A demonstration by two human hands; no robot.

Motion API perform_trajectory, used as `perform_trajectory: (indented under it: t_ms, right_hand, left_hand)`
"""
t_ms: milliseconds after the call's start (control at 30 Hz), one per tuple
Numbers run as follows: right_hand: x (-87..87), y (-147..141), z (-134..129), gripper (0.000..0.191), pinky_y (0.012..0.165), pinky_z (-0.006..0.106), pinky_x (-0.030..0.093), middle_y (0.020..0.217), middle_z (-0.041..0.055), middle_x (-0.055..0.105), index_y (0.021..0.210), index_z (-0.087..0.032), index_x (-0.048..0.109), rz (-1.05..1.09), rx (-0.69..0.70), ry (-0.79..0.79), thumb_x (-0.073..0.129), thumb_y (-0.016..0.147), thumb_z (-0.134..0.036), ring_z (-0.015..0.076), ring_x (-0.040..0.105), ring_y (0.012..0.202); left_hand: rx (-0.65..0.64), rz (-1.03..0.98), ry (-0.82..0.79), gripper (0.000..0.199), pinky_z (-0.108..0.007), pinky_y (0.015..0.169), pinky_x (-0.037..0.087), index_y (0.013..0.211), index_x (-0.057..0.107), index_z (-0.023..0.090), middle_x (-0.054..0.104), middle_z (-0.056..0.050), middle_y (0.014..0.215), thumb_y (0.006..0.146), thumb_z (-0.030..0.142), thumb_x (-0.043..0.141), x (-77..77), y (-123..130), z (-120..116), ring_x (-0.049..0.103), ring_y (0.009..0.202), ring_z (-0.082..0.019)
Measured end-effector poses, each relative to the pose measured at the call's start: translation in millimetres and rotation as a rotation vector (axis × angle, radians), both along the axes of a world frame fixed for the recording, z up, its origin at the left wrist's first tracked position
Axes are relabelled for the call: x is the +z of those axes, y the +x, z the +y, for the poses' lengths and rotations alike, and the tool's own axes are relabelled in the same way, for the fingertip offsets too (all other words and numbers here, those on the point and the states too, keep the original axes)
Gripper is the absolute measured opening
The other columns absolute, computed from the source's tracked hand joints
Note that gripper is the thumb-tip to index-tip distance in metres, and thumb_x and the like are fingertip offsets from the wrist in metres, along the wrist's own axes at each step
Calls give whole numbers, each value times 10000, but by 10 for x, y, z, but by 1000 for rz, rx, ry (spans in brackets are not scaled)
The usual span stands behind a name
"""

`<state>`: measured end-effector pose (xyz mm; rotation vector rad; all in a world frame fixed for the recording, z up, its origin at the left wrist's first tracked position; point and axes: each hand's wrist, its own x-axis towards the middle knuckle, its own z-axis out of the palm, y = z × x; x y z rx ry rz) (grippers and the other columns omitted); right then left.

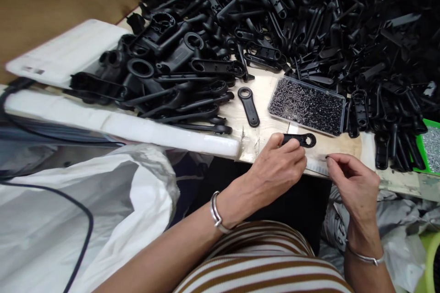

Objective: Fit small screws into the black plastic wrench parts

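Note:
My left hand (280, 165) is closed around a black plastic handle-like part (305, 140), whose ring end with a round hole sticks out past the fingers. To its right, my right hand (355, 183) pinches a tiny dark piece (327, 157) between thumb and forefinger; it looks like a small screw, though too small to be sure. Just beyond both hands lies a clear shallow box (307, 105) filled with small dark screws. A single similar black part (248, 106) with a ring end rests flat on the board, left of the box.
Large heaps of black plastic parts (178, 64) cover the table's back and left. A green tray (431, 146) of small silvery pieces sits at far right. White foam edging (137, 128) lines the left front. A black cable (90, 229) hangs over white sacking (113, 210).

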<state>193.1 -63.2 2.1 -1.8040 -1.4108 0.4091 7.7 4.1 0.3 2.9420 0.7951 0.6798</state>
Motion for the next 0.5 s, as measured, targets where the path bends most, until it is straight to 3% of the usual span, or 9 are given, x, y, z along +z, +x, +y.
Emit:
perform_trajectory:
  t_ms: [233,367,500]
  right_hand:
    - [-34,22,-42,120,421,191,381,518,-51,534,813,-180,699,391,-41,-85,711,798,-298,81,462,442]
    - [-44,9,-39,134,411,186,386,525,-46,543,826,-172,692,463,-38,-81,723,793,-298,80,467,434]
    - [-44,-13,-40,111,418,184,391,539,-48,539,816,-174,680,486,-24,-59,732,784,-265,78,468,443]
  left_hand:
    - [-28,33,19,153,-317,694,348,859,566,131,609,-63,884,944,87,447,-95,-20,6,468,788,-195]
    - [-18,28,94,174,-313,703,389,892,567,114,628,-97,957,945,69,408,-119,-7,-42,495,813,-199]
    - [-69,-39,86,205,-311,664,428,823,565,122,636,-81,853,945,79,406,-119,9,-57,523,754,-194]
